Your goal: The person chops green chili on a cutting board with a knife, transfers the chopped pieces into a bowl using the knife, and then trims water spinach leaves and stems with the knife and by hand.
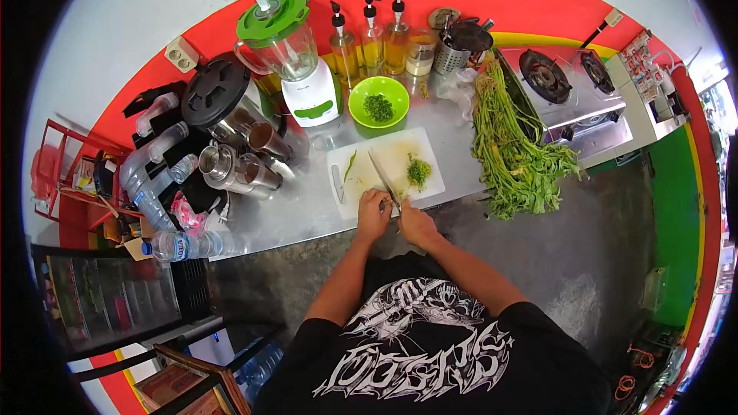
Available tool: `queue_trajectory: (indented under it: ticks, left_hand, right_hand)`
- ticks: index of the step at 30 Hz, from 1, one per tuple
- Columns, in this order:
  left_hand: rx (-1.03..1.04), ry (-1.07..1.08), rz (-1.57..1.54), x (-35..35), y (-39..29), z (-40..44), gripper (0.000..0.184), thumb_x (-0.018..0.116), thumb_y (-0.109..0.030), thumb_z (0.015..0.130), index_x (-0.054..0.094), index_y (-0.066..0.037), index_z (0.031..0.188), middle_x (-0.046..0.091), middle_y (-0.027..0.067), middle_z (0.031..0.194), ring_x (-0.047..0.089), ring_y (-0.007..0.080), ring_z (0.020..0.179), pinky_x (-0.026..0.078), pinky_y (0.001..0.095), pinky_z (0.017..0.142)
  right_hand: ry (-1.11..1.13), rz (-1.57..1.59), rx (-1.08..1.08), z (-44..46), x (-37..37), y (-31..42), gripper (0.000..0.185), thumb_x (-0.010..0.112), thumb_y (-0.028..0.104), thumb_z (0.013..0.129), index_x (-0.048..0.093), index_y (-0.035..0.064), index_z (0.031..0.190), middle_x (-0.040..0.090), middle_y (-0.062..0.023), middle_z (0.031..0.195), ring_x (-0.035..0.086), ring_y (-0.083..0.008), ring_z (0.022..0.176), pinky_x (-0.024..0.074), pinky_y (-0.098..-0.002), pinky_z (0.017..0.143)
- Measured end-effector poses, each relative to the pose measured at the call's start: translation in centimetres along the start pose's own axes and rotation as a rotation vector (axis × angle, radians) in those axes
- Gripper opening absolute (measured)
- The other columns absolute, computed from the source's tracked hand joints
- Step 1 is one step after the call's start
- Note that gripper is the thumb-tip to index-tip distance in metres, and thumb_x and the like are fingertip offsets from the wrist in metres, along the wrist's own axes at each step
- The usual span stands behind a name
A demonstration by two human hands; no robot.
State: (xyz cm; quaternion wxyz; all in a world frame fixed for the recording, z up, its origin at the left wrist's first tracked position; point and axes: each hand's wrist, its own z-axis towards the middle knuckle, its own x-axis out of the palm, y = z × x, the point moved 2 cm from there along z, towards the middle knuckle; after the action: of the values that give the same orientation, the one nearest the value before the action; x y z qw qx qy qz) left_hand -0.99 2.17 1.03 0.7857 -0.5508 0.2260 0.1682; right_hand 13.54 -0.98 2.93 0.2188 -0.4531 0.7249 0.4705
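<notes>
My right hand [417, 224] is wrapped round the handle of a knife [382, 174], whose blade points away from me over the white cutting board [411, 144]. Left of the blade, my left hand [373, 212] is curled at the board's near edge, its fingertips close to the knife. What those fingers hold, if anything, is too small to make out. A heap of chopped greens [418, 172] lies right of the blade. On the board's left side rests a single green chili-like pod [350, 165]. Beyond the board, a lime-green bowl [357, 115] contains more chopped greens.
A large bunch of leafy stalks [511, 146] hangs over the counter's front edge at right, beside a gas stove [592, 119]. Behind stand a blender [307, 96] and several pump bottles [372, 42]. Steel canisters [254, 173] and plastic bottles [184, 246] crowd the left.
</notes>
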Motion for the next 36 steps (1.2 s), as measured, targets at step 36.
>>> queue_trajectory:
  ticks: [36]
  left_hand:
    - [-0.235, -0.072, -0.048, 1.6, -1.4, -0.5, 0.026, 0.064, 0.007, 0.079, 0.065, -0.001, 0.103, 0.057, 0.0149, 0.098, 0.062, 0.0288, 0.080, 0.051, 0.0380, 0.072]
  right_hand:
    - [-0.013, 0.060, -0.134, -0.1, -1.2, -2.9, 0.036, 0.060, 0.017, 0.089, 0.044, -0.0033, 0.115, 0.067, -0.0329, 0.092, 0.065, -0.0517, 0.090, 0.0513, -0.0598, 0.081]
